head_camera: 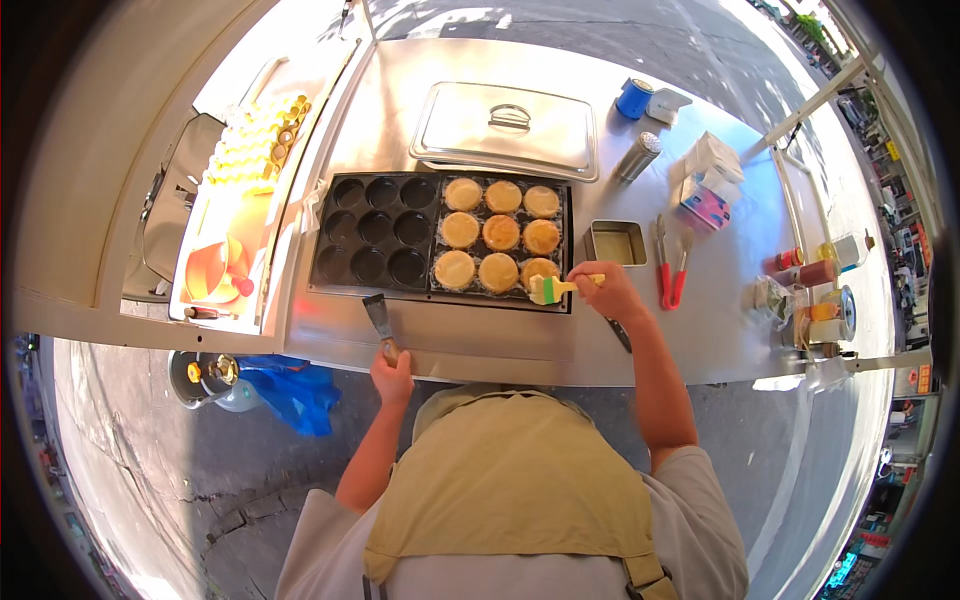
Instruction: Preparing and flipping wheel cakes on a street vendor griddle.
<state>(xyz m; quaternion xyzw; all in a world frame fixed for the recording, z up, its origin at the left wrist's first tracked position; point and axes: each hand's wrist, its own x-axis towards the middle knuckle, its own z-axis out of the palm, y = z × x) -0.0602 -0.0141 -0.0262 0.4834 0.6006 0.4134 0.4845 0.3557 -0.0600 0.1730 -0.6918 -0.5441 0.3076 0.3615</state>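
My right hand [609,291] grips the wooden handle of a pastry brush [553,289] with pale bristles and a green band. Its bristles are at the lower right round cake [540,270] on a black griddle with round moulds [375,226]. Golden cakes fill the griddle's right half, several in rows, with whitish residue round them; the moulds of the left half hold nothing. My left hand [392,375] holds a flat metal scraper [379,316] by its wooden handle, blade up, over the steel counter's front strip, just below the griddle.
Behind the griddle lies a steel lid [510,131]. To the right are a square metal tin [616,241], red-handled tongs [669,277], a knife [619,335], a steel shaker [637,156], a blue cup [634,99] and several condiment containers [817,274]. Egg trays [259,142] stand at left.
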